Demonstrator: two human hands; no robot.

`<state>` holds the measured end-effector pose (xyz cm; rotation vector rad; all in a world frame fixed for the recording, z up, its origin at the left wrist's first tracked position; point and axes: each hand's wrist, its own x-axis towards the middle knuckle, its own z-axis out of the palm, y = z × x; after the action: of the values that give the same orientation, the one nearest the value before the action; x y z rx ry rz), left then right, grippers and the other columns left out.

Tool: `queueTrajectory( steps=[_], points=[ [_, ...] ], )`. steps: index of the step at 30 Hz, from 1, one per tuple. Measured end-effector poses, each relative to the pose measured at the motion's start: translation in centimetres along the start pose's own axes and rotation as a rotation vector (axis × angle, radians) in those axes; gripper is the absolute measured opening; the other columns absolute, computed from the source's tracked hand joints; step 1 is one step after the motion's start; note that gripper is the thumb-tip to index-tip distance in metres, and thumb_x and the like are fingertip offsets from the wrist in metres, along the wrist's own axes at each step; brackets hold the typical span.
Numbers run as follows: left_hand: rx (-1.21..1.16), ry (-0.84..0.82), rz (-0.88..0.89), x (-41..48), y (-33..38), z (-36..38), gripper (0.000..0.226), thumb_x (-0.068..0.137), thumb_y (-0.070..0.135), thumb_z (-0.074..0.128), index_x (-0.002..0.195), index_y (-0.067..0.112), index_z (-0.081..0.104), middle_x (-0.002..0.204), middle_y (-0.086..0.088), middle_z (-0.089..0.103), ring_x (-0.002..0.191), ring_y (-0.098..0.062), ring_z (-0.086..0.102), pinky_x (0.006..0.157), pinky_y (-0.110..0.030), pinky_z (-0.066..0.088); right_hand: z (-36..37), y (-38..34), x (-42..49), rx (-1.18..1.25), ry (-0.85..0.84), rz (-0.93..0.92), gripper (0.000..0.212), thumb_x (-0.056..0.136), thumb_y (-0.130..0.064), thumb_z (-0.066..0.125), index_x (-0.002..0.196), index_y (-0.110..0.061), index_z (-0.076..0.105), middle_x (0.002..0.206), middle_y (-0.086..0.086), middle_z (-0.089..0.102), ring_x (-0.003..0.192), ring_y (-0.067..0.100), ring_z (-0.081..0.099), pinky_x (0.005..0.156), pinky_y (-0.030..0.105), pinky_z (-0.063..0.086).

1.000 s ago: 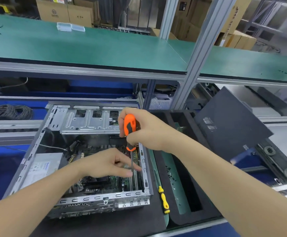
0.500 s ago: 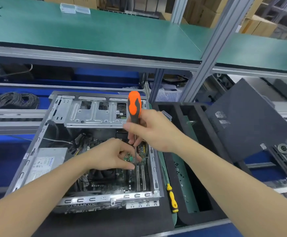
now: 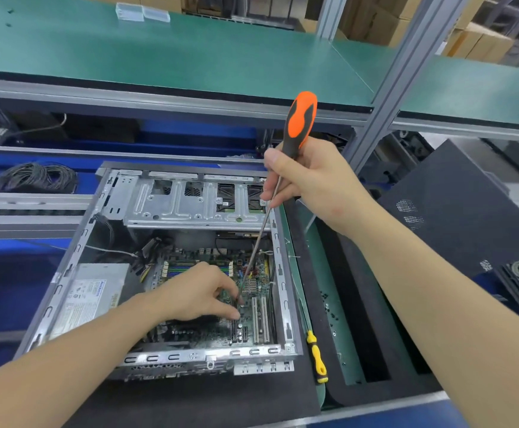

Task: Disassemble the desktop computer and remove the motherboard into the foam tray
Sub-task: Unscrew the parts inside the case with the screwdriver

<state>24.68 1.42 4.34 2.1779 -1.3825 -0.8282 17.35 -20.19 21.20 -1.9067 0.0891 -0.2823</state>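
Nearest to me, the open computer case [image 3: 282, 291] lies on its side on a black mat [image 3: 190, 403], with its slotted rear edge toward the camera. A yellow-handled screwdriver [image 3: 316, 356] lies just beside the case's right wall, at the edge of the foam tray [image 3: 354, 304].

My left hand [image 3: 199, 296] is down inside the case. Its thumb and forefinger pinch together at the lower end of the shaft of the orange-handled screwdriver [image 3: 299, 122], right at the board's surface. I cannot tell whether a screw sits between the fingertips. The motherboard [image 3: 252, 316] is in the case, flat on its floor, not in the tray. The power supply [image 3: 94, 295] sits to the left of it.

The black tray, right of the case, holds a green board [image 3: 326, 288] with small dark screws scattered on it.

Further in, the metal drive cage [image 3: 190, 205] spans the far end of the case. Above it my right hand [image 3: 307, 180] is clenched around the base of the orange handle, and the shaft slants down and left.

A dark side panel [image 3: 456, 205] leans to the right. A cable coil [image 3: 32, 177] lies at far left, under the green shelf [image 3: 159, 50], and cardboard boxes [image 3: 480, 41] stand behind.
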Motion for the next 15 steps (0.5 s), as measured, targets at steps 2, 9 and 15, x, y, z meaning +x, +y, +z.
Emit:
queueTrajectory(
  steps=[2,9,15],
  points=[
    [-0.014,0.002,0.004,0.2,0.2,-0.1,0.024,0.087,0.058,0.073,0.09,0.035,0.077,0.049,0.009,0.044,0.048,-0.009,0.038,0.05,-0.02,0.029,-0.2,0.0,0.1,0.005,0.011,0.002,0.023,0.106,-0.028,0.058,0.102,-0.005,0.061,0.078,0.019,0.07,0.074,0.038,0.075,0.069,0.051,0.064],
    [-0.052,0.038,-0.018,0.2,0.2,-0.4,0.012,0.084,0.058,0.076,0.079,0.047,0.072,0.049,0.011,0.048,0.047,-0.007,0.043,0.05,-0.016,0.03,-0.3,0.2,-0.2,0.003,0.021,0.005,0.025,0.105,-0.029,0.059,0.103,-0.004,0.062,0.078,0.018,0.071,0.074,0.038,0.075,0.068,0.049,0.063],
    [-0.477,0.045,0.037,0.5,0.5,-2.3,0.023,0.088,0.055,0.074,0.107,0.042,0.077,0.049,0.005,0.027,0.047,-0.014,0.024,0.069,-0.028,0.043,2.4,3.0,-0.3,-0.074,-0.067,0.044,0.028,0.103,-0.034,0.061,0.101,-0.006,0.06,0.073,0.011,0.071,0.068,0.033,0.075,0.058,0.043,0.062]
  ],
)
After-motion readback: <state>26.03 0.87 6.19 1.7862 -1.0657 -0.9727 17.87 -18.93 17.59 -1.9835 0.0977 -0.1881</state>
